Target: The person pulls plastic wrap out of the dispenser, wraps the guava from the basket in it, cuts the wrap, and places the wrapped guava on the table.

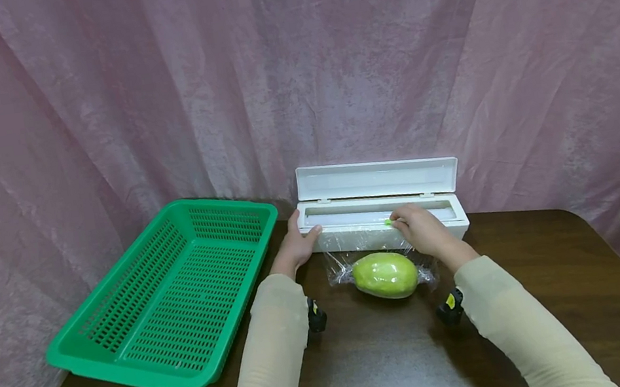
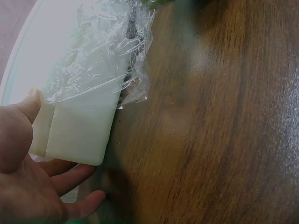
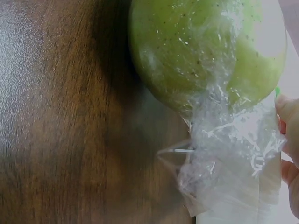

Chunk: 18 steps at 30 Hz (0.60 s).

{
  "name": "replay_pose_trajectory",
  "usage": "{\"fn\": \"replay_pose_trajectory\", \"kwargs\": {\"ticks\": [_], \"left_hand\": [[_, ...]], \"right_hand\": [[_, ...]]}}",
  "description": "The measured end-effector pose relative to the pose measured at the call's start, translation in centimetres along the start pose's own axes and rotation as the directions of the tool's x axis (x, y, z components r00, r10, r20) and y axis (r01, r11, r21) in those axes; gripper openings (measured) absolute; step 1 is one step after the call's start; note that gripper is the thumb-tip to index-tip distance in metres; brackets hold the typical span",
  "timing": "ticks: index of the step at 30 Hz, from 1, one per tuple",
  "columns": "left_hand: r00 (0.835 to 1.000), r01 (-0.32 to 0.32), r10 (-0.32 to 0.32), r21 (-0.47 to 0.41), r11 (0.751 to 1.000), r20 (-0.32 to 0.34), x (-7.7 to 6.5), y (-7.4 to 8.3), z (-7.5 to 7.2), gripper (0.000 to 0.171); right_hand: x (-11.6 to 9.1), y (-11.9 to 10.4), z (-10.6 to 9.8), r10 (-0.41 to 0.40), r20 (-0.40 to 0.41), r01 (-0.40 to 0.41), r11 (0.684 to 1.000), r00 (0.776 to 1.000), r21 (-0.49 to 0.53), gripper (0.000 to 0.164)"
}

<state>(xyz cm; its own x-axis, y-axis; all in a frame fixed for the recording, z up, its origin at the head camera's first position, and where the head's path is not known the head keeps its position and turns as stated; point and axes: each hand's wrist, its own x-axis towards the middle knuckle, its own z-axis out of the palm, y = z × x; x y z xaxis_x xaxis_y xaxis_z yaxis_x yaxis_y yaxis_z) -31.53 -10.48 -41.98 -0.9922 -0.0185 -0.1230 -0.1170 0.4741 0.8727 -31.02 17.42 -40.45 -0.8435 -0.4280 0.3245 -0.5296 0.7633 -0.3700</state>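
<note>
We list wooden desk (image 1: 382, 368), pink curtain (image 1: 363, 67); back edge: cling-film dispenser (image 1: 373, 200), left hand (image 1: 295, 246) gripping its end; right hand (image 1: 423, 230) pinching green slider (image 1: 388, 222).

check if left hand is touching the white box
Touching: the left wrist view shows the left hand at one end of the box, its thumb laid against it.

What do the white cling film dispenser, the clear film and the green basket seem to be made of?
White cling film dispenser: probably hard plastic, fairly glossy, judging by its smooth surface and rounded corners.
Clear film: apparently thin, shiny plastic, since it is transparent, crinkled and full of reflections.
Green basket: likely moulded plastic with a slight sheen, from its even colour and regular slots.
</note>
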Motion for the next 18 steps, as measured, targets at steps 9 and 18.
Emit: {"fn": "replay_pose_trajectory", "kwargs": {"ticks": [9, 18], "left_hand": [[1.0, 0.0, 0.0, -0.004, 1.0, -0.001, -0.08, 0.16, 0.0, 0.076], [1.0, -0.011, 0.011, -0.01, 1.0, -0.002, 0.0, 0.04, 0.02, 0.075]], "right_hand": [[-0.24, 0.05, -0.02, 0.017, -0.018, -0.016, 1.0, 1.0, 0.022, 0.018], [-0.5, 0.21, 0.22, 0.04, -0.051, -0.039, 0.999, 0.998, 0.021, 0.02]]}}
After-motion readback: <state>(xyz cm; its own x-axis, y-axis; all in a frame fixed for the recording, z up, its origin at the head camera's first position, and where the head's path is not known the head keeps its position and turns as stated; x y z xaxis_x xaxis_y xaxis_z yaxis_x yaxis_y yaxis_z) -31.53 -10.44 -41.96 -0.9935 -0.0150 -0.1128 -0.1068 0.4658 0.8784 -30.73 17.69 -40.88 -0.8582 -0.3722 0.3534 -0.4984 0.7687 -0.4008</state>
